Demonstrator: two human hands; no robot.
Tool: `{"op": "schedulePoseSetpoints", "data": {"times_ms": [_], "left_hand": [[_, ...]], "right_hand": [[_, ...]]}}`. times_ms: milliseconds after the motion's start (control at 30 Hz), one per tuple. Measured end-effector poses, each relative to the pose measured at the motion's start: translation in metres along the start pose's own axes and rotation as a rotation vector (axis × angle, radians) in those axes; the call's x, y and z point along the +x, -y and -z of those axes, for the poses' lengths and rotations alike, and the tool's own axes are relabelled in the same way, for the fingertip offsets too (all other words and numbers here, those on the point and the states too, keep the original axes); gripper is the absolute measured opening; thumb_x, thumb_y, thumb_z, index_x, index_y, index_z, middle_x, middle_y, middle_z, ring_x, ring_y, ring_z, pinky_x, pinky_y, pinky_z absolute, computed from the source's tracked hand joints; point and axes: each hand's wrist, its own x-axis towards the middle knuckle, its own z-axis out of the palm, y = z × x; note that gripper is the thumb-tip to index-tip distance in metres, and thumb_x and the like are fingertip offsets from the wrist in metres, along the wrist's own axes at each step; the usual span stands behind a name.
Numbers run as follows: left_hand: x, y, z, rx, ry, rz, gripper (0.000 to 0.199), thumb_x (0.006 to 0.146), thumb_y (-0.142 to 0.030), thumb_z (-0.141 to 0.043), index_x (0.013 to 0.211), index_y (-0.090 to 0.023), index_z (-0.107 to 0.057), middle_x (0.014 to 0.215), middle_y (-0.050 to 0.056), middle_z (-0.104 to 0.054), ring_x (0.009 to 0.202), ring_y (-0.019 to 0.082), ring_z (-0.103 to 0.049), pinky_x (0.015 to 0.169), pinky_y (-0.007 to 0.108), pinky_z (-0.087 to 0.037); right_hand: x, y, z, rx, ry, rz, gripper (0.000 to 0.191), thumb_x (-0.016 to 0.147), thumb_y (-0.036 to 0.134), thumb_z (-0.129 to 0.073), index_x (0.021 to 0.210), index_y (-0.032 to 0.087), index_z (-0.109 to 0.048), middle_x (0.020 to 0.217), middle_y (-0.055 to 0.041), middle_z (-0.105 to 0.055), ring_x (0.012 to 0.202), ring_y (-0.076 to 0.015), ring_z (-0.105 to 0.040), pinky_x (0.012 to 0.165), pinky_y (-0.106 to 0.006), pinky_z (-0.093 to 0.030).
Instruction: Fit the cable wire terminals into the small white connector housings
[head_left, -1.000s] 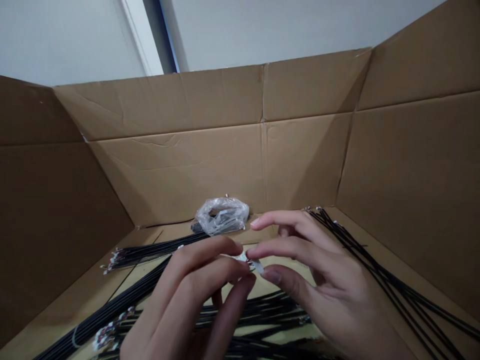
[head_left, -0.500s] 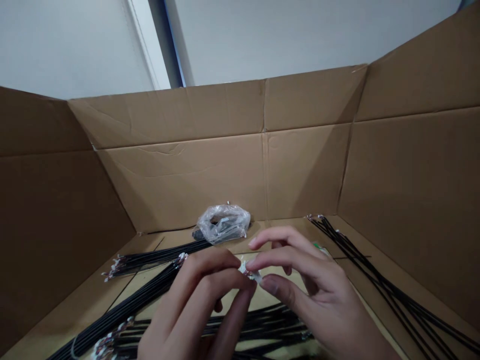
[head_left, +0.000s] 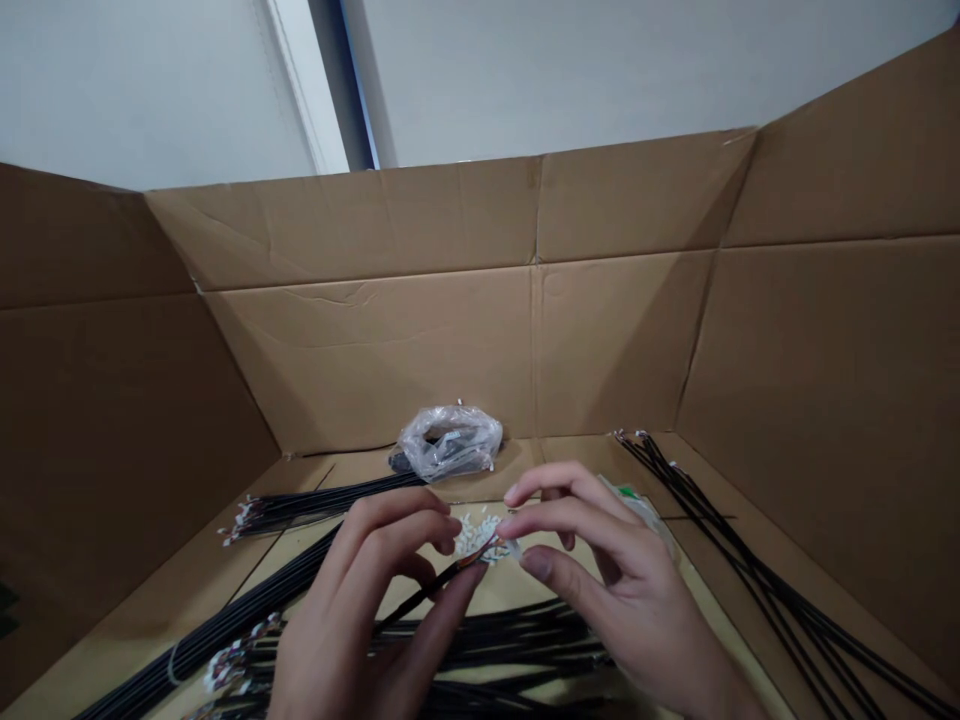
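A black cable [head_left: 416, 600] with thin coloured wires at its end lies in my left hand [head_left: 375, 590], close to the thumb and fingers. My right hand [head_left: 607, 565] pinches a small whitish piece [head_left: 514, 549] between thumb and finger at the wire ends. Whether the wires are seated in that piece is too small to tell. Behind the fingertips is a pile of small white connectors [head_left: 474, 533]. Below the hands lie black cables [head_left: 517, 635], partly hidden by them.
Tall cardboard walls [head_left: 420, 340] stand at the back and both sides. A clear plastic bag [head_left: 450, 445] sits by the back wall. Bundles of black cables lie left [head_left: 247, 610] and right [head_left: 757, 570]. Behind my right hand is a bag with a green mark [head_left: 628, 492].
My left fingers have drawn back to the left and spread a little, uncovering the cable, its coloured wires and the white pile. My right hand has barely moved. The view has shifted slightly.
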Motion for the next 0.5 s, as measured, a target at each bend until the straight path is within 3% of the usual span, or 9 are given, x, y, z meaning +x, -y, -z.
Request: {"op": "schedulePoseSetpoints", "data": {"times_ms": [300, 500], "left_hand": [[0.0014, -0.0016, 0.0029, 0.016, 0.058, 0.012, 0.018, 0.096, -0.012, -0.064, 0.109, -0.024, -0.059, 0.101, 0.001, -0.066, 0.080, 0.011, -0.073, 0.066, 0.016, -0.063], [0.0009, 0.0029, 0.0042, 0.003, 0.084, -0.003, 0.022, 0.094, -0.007, -0.062, 0.108, -0.024, -0.058, 0.095, 0.000, -0.067, 0.077, 0.012, -0.075, 0.067, 0.017, -0.063]], "right_hand": [[0.0015, -0.0017, 0.0031, -0.043, 0.008, 0.007, 0.011, 0.097, 0.021, -0.073, 0.099, 0.029, -0.080, 0.102, -0.0006, -0.071, 0.097, -0.0139, -0.073, 0.089, -0.023, -0.061], [0.0011, -0.0026, 0.0035, -0.081, 0.029, 0.040, 0.011, 0.099, 0.028, -0.069, 0.102, 0.029, -0.079, 0.099, -0.0030, -0.073, 0.094, -0.0175, -0.076, 0.086, -0.027, -0.064]]}}
